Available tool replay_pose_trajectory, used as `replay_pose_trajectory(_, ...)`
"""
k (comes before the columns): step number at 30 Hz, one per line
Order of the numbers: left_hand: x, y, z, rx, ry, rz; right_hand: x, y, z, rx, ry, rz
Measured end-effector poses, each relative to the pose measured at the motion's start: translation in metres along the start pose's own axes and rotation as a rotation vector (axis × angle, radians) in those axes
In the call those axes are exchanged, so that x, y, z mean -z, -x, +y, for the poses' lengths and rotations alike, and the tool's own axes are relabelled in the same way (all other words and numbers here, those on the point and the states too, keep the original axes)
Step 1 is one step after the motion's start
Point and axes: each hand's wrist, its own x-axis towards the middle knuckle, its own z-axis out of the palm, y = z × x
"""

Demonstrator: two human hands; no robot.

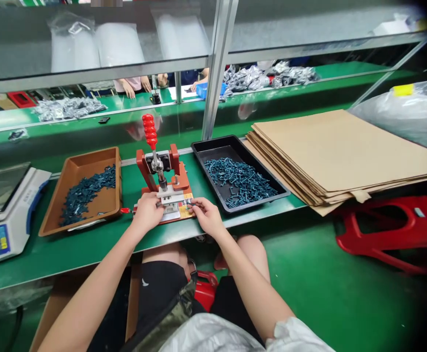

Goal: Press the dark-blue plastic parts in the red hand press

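A small red hand press (164,171) with a red ribbed lever handle (149,131) stands at the front of the green bench (88,244). My left hand (147,211) rests against the left side of its white base block (171,199), fingers curled. My right hand (206,213) pinches something small at the right side of the block; I cannot make out what. A brown tray (70,176) of small dark blue-green parts lies to the left. A black tray (216,146) holding a pile of the same parts lies to the right.
A digital scale (4,215) sits at the far left. A stack of cardboard sheets (338,151) lies at the right, a red plastic stool (389,230) below it. Another person's hands (136,87) work at the far bench, among piles of bagged parts (268,76).
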Motion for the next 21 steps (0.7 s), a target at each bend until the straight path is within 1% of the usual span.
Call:
replay_pose_trajectory(2, -0.006, -0.001, 0.000, -0.020, -0.066, -0.007, 0.000, -0.001, -0.001, 0.044, 0.075, 0.026)
replay_pose_trajectory(5, -0.008, -0.003, 0.001, -0.023, -0.121, -0.067, 0.002, -0.001, -0.003, 0.141, 0.226, 0.064)
replay_pose_trajectory(7, -0.006, -0.004, 0.003, -0.013, -0.135, -0.097, 0.001, -0.001, -0.002, 0.120, 0.234, 0.062)
replay_pose_trajectory(10, -0.005, -0.005, 0.006, 0.011, -0.150, -0.090, -0.003, -0.004, -0.001, 0.055, 0.201, 0.018)
replay_pose_trajectory(13, -0.002, -0.004, 0.007, -0.009, -0.105, -0.088, -0.012, -0.014, -0.004, 0.108, 0.250, -0.027)
replay_pose_trajectory(16, 0.002, -0.003, 0.003, -0.046, -0.080, -0.143, -0.025, -0.027, -0.007, 0.127, 0.292, -0.057)
replay_pose_trajectory(18, 0.005, -0.003, 0.002, -0.044, -0.090, -0.164, -0.034, -0.034, -0.008, 0.115, 0.271, -0.104)
replay_pose_trajectory(21, 0.006, -0.003, 0.001, -0.062, -0.088, -0.158, -0.042, -0.038, -0.006, 0.133, 0.225, -0.166)
